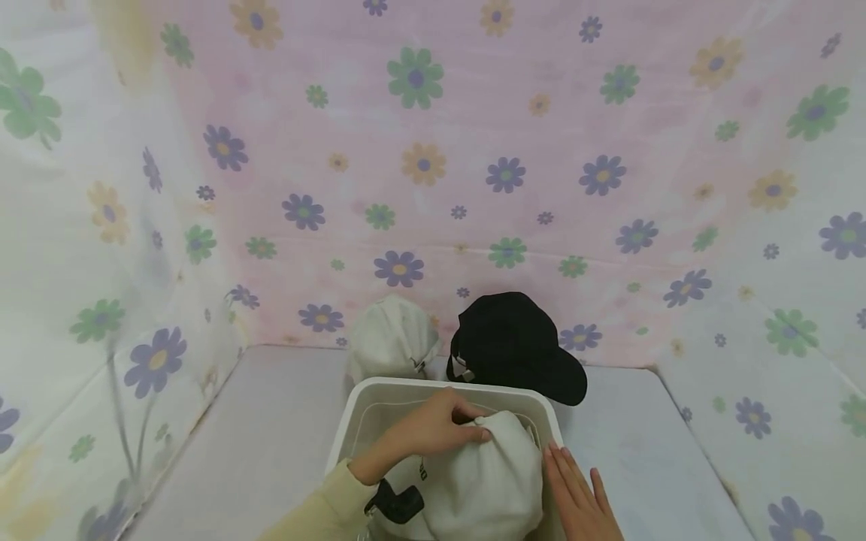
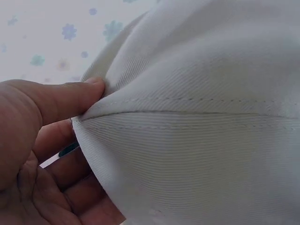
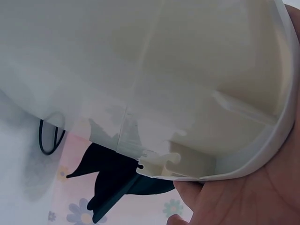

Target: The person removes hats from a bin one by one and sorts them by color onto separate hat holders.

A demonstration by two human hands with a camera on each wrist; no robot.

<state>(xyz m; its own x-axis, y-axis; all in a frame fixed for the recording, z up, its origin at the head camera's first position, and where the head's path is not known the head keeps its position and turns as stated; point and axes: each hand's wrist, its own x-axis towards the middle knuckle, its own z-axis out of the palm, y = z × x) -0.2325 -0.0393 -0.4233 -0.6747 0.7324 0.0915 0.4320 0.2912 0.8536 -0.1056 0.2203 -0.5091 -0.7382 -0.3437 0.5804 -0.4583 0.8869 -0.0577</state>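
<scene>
My left hand [image 1: 440,427] reaches over a white plastic bin [image 1: 446,385] and pinches a fold of an off-white fabric cap [image 1: 490,488] inside it. In the left wrist view, the thumb [image 2: 96,86] presses on the bunched cloth beside a stitched seam of the cap [image 2: 187,140], while the other fingers lie partly hidden behind it. Fingers extended, my right hand [image 1: 583,492] rests along the outside of the bin's right wall. The right wrist view shows its palm [image 3: 243,199] against the bin's curved rim [image 3: 281,126].
Just behind the bin, a second off-white cap [image 1: 392,338] stands at the left and a black cap [image 1: 507,338] at the right, its brim pointing right. The pale tabletop [image 1: 271,436] extends to either side. Flower-patterned cloth [image 1: 460,173] encloses the back and sides.
</scene>
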